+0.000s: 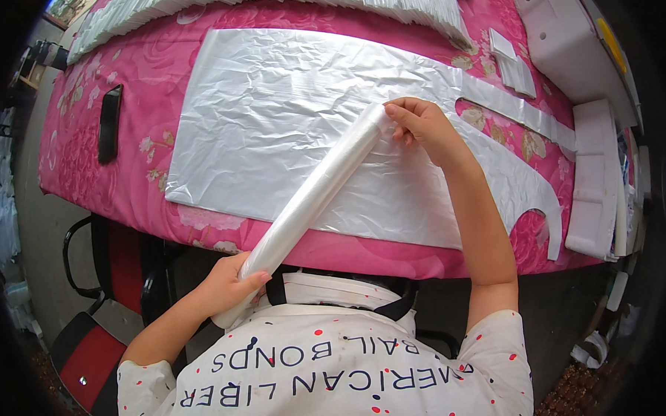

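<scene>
From here the white plastic roll [317, 194] slants over the silvery sheet [258, 111], its long axis running from the left hand [231, 285], wrapped round it near the body, away and rightward to the right hand [417, 124], which pinches the far end

Glossy white roll [319, 188], slanting at centre, lower part gripped by left hand [234, 285], upper end pinched by right hand [421, 127]; silvery sheet [262, 114] beneath, on pink floral cloth [79, 171]; black oblong object [110, 125], upper left.

Sheet [269, 99] on table [143, 105], phone [109, 125] at left
</scene>
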The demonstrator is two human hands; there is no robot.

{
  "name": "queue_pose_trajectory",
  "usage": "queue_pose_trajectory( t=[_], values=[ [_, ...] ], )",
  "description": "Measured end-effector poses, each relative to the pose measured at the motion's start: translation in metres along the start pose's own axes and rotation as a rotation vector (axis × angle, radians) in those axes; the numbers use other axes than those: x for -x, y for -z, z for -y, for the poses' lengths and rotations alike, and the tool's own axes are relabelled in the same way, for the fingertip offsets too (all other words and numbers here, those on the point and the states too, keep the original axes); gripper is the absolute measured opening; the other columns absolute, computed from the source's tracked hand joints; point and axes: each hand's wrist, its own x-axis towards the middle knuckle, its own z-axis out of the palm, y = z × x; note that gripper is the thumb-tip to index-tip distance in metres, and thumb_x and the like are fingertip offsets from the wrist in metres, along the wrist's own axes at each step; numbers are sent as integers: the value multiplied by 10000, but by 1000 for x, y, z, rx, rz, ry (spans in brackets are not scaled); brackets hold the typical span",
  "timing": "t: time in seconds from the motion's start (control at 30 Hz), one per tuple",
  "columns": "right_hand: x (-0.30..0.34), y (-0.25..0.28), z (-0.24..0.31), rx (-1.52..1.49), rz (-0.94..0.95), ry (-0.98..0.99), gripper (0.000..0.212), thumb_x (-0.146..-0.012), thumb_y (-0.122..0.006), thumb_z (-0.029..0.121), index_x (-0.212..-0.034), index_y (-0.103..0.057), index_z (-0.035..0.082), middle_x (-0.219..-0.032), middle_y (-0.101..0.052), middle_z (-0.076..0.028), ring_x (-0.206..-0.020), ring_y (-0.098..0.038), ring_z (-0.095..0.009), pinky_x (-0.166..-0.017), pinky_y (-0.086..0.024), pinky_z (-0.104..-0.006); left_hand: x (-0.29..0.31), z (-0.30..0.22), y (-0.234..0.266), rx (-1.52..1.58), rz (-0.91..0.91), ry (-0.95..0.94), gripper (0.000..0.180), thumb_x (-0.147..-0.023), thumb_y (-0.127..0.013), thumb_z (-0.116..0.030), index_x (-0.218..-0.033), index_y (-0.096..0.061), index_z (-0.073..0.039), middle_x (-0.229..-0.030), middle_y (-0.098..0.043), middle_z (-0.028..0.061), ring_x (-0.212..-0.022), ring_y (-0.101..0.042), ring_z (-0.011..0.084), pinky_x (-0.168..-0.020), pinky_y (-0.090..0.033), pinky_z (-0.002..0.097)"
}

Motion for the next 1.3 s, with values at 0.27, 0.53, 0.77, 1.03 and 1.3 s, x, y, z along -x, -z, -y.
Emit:
queue_pose_trajectory(
  t=[0.27,0.53,0.77,1.03,1.3],
  values=[
    [-14,5,-9,44,71,43,177,-828,-640,202,-881,-647,33,-681,-562,27,-576,-477,-49,-525,-382,-188,-2,3,3,42,44,3,287,-846,-602,-230,-1006,-539,0,-735,-579,47,-606,-559,99,-571,-476,263],
    [-34,110,-37,268,-472,182,216,-835,-622,203,-906,-657,2,-689,-586,13,-594,-506,-53,-539,-411,-205,7,18,14,24,133,56,370,-846,-592,-263,-1101,-525,-3,-836,-603,71,-704,-577,112,-634,-490,271],
    [-16,218,-71,234,-711,280,220,-852,-623,208,-927,-645,2,-711,-584,14,-603,-504,-40,-531,-416,-182,18,2,49,-47,455,134,405,-816,-633,-285,-1093,-545,-3,-916,-617,88,-845,-581,150,-765,-471,299],
    [-42,141,-47,230,-435,362,244,-844,-628,216,-958,-637,1,-727,-579,14,-607,-506,-53,-544,-425,-190,-40,-94,22,-971,154,-496,541,-675,-741,-346,-1083,-566,-36,-891,-620,142,-827,-614,283,-732,-471,350],
    [-60,76,-16,237,-278,362,179,-826,-630,178,-885,-654,11,-716,-597,16,-620,-507,-63,-589,-425,-209,-117,-102,-22,-1204,-131,-1433,502,-716,-678,-186,-1167,-514,-42,-1158,-536,102,-1021,-533,269,-864,-450,378]
  ],
)
